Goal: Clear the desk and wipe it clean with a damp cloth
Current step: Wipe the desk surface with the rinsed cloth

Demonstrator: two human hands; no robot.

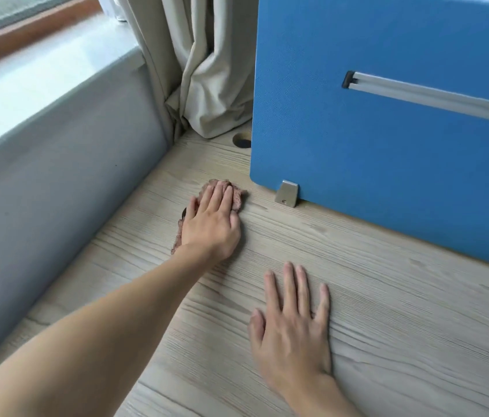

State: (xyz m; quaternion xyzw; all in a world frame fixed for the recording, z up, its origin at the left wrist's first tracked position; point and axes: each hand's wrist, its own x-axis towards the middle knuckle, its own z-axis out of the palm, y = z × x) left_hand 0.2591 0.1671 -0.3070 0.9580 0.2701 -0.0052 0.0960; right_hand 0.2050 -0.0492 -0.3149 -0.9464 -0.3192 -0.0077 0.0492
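Nothing readable in this one tbh. No text, label, brand, number or sign that I can make out anywhere. The blue divider panel (387,161) is plain fabric, the desk (387,326) is just bare wood grain, and the cloth (238,195) has no tag or print showing.

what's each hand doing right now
Left hand: open, pressing the cloth flat.
Right hand: open, flat on the desk, holding nothing.
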